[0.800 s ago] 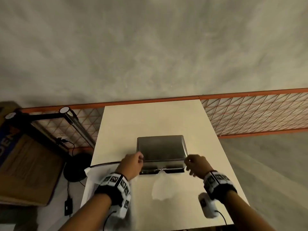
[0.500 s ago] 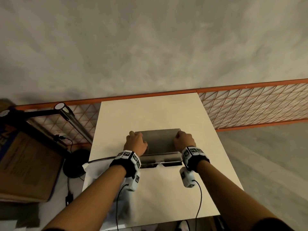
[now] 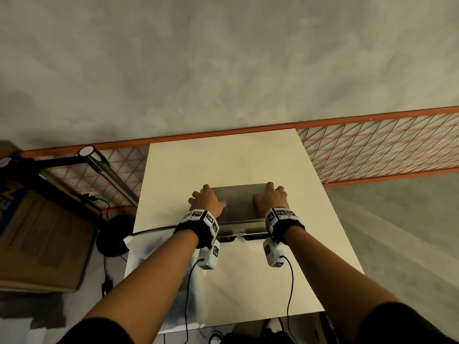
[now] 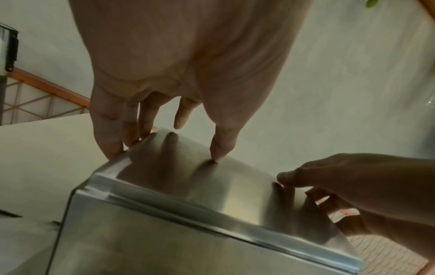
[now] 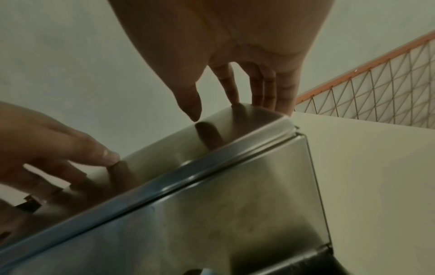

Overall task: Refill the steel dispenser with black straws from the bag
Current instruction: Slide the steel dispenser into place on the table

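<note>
The steel dispenser [image 3: 238, 202] stands in the middle of the white table [image 3: 223, 157] with its lid down. My left hand [image 3: 206, 201] grips the lid's far left corner: its fingers [image 4: 110, 141] hook over the edge and the thumb [image 4: 221, 148] presses on top. My right hand [image 3: 272, 198] holds the far right corner the same way, with fingers [image 5: 268, 93] over the back edge and the thumb [image 5: 190, 104] at the lid's top. A pale plastic bag [image 3: 146, 252] lies at the table's front left; its contents are blurred.
A cardboard box [image 3: 42, 244] sits on the floor to the left. Beside it are a black lamp arm [image 3: 106, 170] and its round base [image 3: 114, 237]. An orange wire-mesh rail [image 3: 372, 150] runs behind the table. Wrist-camera cables hang over the table's near half.
Both hands have moved from the dispenser's front corners up onto the far corners of its lid. The view has shifted a little closer.
</note>
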`<control>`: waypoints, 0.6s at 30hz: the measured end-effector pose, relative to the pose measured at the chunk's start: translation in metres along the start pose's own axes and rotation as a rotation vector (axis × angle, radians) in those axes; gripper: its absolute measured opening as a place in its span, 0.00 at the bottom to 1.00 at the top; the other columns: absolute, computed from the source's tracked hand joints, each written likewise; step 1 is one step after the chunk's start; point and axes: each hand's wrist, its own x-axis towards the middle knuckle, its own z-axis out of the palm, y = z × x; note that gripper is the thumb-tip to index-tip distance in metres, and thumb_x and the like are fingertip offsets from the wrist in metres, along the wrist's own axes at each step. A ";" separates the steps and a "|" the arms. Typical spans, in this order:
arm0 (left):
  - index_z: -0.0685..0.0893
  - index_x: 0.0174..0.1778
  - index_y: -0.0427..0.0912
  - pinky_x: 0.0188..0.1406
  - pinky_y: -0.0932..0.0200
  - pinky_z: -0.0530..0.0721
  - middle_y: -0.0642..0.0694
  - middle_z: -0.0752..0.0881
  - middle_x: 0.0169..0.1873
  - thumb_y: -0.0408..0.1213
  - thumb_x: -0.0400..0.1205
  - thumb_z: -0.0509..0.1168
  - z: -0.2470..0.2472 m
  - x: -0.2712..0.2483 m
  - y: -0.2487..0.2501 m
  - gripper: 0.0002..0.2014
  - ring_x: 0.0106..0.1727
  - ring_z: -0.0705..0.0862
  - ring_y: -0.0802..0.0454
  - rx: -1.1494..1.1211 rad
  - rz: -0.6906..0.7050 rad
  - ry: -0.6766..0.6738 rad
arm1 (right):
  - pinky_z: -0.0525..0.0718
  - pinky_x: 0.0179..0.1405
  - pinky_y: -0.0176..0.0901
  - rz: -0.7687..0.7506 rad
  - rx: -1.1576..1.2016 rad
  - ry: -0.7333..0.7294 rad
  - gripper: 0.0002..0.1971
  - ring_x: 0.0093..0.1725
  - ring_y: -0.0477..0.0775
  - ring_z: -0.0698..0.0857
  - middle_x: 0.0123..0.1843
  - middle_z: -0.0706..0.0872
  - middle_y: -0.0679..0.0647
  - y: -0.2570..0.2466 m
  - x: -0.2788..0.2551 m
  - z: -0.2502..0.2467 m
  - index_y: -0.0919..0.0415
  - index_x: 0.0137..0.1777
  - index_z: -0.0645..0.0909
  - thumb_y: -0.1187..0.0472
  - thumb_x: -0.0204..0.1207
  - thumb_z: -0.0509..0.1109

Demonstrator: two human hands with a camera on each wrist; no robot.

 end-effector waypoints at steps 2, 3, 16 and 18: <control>0.62 0.82 0.35 0.77 0.41 0.70 0.32 0.73 0.77 0.52 0.84 0.70 0.000 0.000 0.002 0.37 0.78 0.70 0.31 -0.007 -0.010 0.002 | 0.77 0.61 0.59 0.012 0.020 0.008 0.29 0.71 0.68 0.70 0.69 0.72 0.65 -0.001 -0.001 0.003 0.61 0.72 0.69 0.46 0.76 0.67; 0.62 0.82 0.35 0.76 0.41 0.70 0.32 0.73 0.76 0.52 0.84 0.70 0.001 0.001 0.003 0.38 0.78 0.70 0.31 -0.015 -0.019 0.003 | 0.78 0.60 0.59 0.017 0.026 0.015 0.29 0.71 0.68 0.70 0.69 0.72 0.65 -0.002 -0.001 0.003 0.62 0.72 0.69 0.46 0.76 0.67; 0.61 0.82 0.42 0.68 0.40 0.74 0.29 0.64 0.76 0.53 0.74 0.77 0.008 0.011 0.004 0.46 0.79 0.63 0.27 -0.168 -0.192 -0.016 | 0.77 0.64 0.59 0.047 0.055 0.027 0.33 0.71 0.68 0.70 0.70 0.69 0.64 -0.003 -0.001 0.010 0.64 0.74 0.68 0.45 0.75 0.69; 0.61 0.82 0.43 0.67 0.41 0.75 0.29 0.64 0.76 0.52 0.74 0.78 0.005 0.012 0.005 0.46 0.78 0.64 0.28 -0.171 -0.203 -0.026 | 0.76 0.65 0.59 0.058 0.074 0.031 0.33 0.70 0.69 0.70 0.70 0.69 0.65 -0.004 -0.002 0.011 0.64 0.74 0.67 0.45 0.75 0.69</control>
